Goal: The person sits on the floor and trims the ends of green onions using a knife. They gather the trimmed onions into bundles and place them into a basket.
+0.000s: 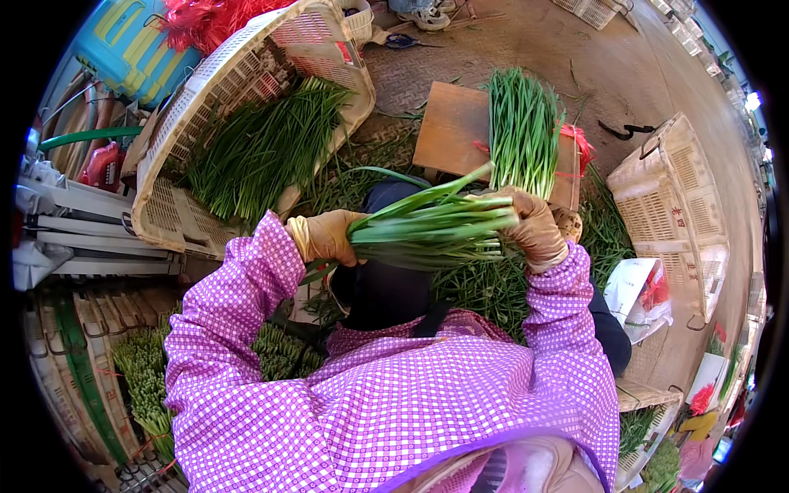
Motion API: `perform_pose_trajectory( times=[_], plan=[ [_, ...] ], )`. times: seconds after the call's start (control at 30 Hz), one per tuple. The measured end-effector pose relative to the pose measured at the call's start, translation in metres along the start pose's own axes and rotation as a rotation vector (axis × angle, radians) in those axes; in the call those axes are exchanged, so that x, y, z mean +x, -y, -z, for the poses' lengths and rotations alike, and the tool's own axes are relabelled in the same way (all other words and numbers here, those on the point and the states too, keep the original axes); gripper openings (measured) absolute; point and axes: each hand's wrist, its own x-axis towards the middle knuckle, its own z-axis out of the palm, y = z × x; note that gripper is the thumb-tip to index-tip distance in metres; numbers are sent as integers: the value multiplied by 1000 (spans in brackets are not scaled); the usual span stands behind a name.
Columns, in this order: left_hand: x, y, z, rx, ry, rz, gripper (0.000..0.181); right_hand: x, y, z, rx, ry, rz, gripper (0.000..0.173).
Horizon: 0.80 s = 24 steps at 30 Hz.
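My left hand (330, 237), in a tan rubber glove, grips a bunch of long green leaves (425, 231), which look like garlic chives. The bunch lies crosswise above my lap. At its pale cut ends on the right, my gloved right hand (530, 225) has its fingers bent around some stalks. Just beyond that hand, a larger pile of the same greens (521, 129) rests on a small wooden board (453, 129), with red ties (576, 145) beside it. More loose greens (271, 148) fill part of a tilted plastic crate (185, 111) at the upper left.
Leaf scraps (487, 296) cover the floor around my legs. An upright plastic crate (672, 215) and a white plastic bag (635, 296) are on the right. Scissors (404, 42) lie near another person's shoe (427, 18) at the top. Packed green bundles (145, 376) stand at lower left.
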Motion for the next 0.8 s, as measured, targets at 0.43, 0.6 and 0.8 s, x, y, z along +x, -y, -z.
perform_pose_trajectory(
  times=[0.43, 0.6, 0.8],
  plan=[
    [-4, -7, -11, 37, 3, 68, 45, 7, -3, -40, 50, -277, 71, 27],
    [-3, -15, -14, -65, 50, 100, 46, -3, -18, -11, 170, -507, 104, 16],
    [-3, -4, -13, -129, 45, 136, 44, -16, -7, 8, -278, -226, 34, 49]
  ],
)
